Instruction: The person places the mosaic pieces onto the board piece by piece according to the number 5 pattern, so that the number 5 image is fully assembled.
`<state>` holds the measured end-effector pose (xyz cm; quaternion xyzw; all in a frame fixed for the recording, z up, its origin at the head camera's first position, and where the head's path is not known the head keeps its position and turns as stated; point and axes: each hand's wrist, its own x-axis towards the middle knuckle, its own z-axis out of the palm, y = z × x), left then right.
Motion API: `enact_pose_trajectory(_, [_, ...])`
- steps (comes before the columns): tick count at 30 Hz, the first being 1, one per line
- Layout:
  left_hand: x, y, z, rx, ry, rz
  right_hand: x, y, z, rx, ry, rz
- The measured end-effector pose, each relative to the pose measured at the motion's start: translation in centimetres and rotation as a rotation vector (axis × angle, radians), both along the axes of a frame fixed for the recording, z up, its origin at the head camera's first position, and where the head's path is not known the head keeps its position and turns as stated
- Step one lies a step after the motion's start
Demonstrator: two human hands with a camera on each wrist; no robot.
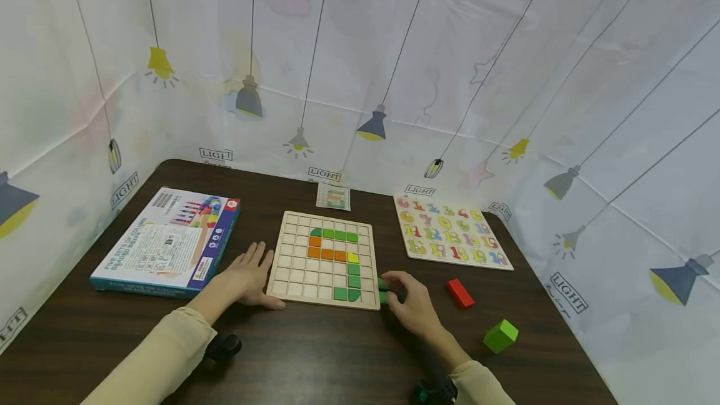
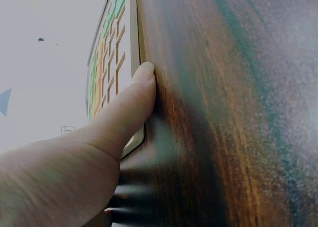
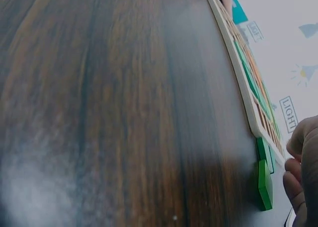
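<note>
My left hand (image 1: 250,274) lies spread at the left edge of the wooden grid board (image 1: 295,292), its thumb (image 2: 134,95) along the near left corner. Green, orange and yellow pieces form a winding line on the board. At the board's right edge my right hand (image 1: 413,300) is bent loosely, thumb and forefinger apart. Close by its fingertips, two green blocks lie on the table against the board; the right wrist view shows a flat green block (image 3: 263,150) and a green block with a rounded side (image 3: 265,185). The other fingers are partly hidden.
A boxed set (image 1: 169,236) lies at the left. Behind the board is a small pattern card (image 1: 334,196), and at the back right a number board (image 1: 450,230). A red block (image 1: 460,293) and a light green block (image 1: 500,336) sit right of my right hand.
</note>
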<state>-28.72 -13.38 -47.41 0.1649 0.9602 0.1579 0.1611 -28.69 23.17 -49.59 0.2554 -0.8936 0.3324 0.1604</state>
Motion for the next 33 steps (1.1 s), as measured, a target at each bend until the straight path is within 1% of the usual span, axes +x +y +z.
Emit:
enact_pose_trajectory(3, [0.5, 0.1, 0.9, 0.014, -0.023, 0.01, 0.2, 0.1, 0.1, -0.003, -0.031, -0.008])
enact_pose_trajectory(5, [0.6, 0.2, 1.1, 0.006, -0.027, 0.018, 0.3, 0.1, 0.1, -0.005, -0.052, -0.01])
enact_pose_trajectory(6, [0.8, 0.3, 1.4, 0.0, -0.031, 0.025, 0.3, 0.1, 0.1, -0.006, -0.062, -0.011])
enact_pose_trajectory(8, [0.8, 0.4, 1.3, -0.009, -0.03, 0.03, 0.3, 0.1, 0.0, -0.005, -0.077, -0.013])
enact_pose_trajectory(11, [0.4, 0.5, 0.3, -0.037, -0.015, 0.033, 0.3, 0.1, -0.1, -0.002, -0.086, -0.018])
enact_pose_trajectory(15, [-0.4, 0.4, -1.7, -0.059, 0.019, 0.039, 0.2, 0.2, -0.2, 0.005, -0.09, -0.026])
enact_pose_trajectory(18, [-0.7, 0.4, -2.5, -0.063, 0.034, 0.048, 0.1, 0.2, -0.2, 0.012, -0.099, -0.037])
enact_pose_trajectory(25, [-0.6, 0.6, -2.9, -0.086, 0.028, 0.054, 0.2, 0.1, -0.3, 0.049, -0.128, -0.073])
enact_pose_trajectory(33, [-0.8, 0.7, -3.1, -0.105, 0.031, 0.055, 0.2, 0.0, -0.2, 0.057, -0.136, -0.065])
